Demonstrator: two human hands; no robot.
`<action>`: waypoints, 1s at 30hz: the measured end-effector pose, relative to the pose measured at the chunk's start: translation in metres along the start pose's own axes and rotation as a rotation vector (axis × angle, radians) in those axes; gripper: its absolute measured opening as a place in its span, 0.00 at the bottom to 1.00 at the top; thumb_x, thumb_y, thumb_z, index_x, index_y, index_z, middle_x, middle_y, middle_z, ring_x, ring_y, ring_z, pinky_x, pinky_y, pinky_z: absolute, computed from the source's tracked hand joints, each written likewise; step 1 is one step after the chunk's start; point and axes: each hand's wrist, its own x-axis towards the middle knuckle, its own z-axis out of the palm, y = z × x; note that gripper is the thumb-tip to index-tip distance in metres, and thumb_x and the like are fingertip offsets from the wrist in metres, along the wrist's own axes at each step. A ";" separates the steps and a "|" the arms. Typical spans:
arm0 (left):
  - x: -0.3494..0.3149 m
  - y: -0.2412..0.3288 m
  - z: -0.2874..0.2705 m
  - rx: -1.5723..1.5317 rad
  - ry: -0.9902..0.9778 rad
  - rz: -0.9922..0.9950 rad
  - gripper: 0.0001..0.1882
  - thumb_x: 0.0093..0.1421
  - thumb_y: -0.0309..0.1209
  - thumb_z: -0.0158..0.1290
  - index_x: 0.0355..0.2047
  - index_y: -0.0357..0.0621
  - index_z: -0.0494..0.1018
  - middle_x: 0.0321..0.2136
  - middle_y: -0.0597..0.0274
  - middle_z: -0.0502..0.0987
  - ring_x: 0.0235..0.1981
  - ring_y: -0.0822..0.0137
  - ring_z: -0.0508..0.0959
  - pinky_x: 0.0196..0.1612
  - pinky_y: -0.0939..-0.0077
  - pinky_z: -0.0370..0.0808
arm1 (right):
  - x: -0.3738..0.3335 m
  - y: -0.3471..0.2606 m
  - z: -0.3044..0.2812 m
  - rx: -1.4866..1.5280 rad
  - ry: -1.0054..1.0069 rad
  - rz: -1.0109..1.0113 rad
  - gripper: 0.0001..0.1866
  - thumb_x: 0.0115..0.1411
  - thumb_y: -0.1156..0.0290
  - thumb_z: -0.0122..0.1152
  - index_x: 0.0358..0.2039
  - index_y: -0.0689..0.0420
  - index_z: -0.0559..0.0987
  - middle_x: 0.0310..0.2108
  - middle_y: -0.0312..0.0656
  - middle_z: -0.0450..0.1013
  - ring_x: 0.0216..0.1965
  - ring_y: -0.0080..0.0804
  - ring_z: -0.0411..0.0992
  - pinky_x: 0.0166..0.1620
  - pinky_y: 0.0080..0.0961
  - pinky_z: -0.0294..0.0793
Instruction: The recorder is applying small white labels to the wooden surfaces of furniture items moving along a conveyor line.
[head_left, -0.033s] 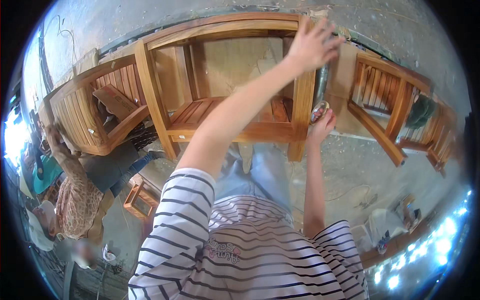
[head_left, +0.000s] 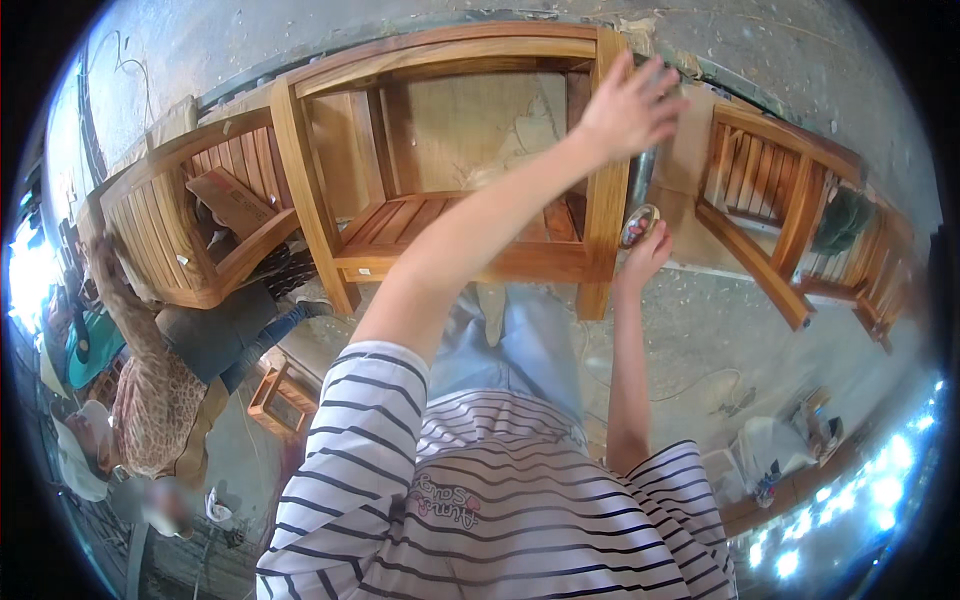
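To the left stood a slatted wooden piece, with a brown cardboard piece lying in it. Beside it was a co-worker in a patterned top, with something teal just beyond. A small wooden frame sat on the grey floor near that person. Over on the right stood a slatted wooden frame, and a dark green cloth hung near it. Whitish bags lay lower right, before patches of glaring light.
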 end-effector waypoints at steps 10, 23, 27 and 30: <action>-0.183 0.159 -0.033 -0.816 -0.281 0.099 0.26 0.64 0.49 0.46 0.62 0.63 0.64 0.64 0.57 0.62 0.67 0.59 0.57 0.67 0.53 0.50 | 0.013 -0.003 -0.084 0.027 0.375 0.029 0.12 0.69 0.67 0.46 0.47 0.60 0.66 0.38 0.44 0.71 0.35 0.29 0.71 0.36 0.24 0.72; -0.070 0.013 -0.018 -0.835 0.414 -0.828 0.08 0.49 0.40 0.67 0.27 0.54 0.84 0.42 0.61 0.63 0.50 0.59 0.61 0.55 0.64 0.60 | -0.025 0.008 -0.078 0.036 0.148 0.043 0.07 0.65 0.74 0.48 0.43 0.60 0.68 0.35 0.42 0.73 0.32 0.26 0.70 0.35 0.23 0.70; -0.070 0.012 -0.007 -0.690 0.430 -0.663 0.17 0.48 0.41 0.68 0.39 0.53 0.82 0.43 0.60 0.62 0.49 0.58 0.61 0.56 0.64 0.61 | -0.038 0.013 -0.068 0.041 0.107 0.053 0.07 0.65 0.75 0.48 0.43 0.60 0.68 0.36 0.43 0.73 0.31 0.26 0.71 0.34 0.22 0.70; -0.059 0.028 -0.004 -1.004 0.670 -0.922 0.36 0.41 0.37 0.72 0.51 0.47 0.71 0.43 0.59 0.63 0.50 0.58 0.64 0.55 0.60 0.64 | -0.042 0.012 -0.069 0.057 0.081 0.015 0.06 0.64 0.75 0.49 0.42 0.58 0.69 0.34 0.41 0.74 0.30 0.27 0.71 0.31 0.21 0.69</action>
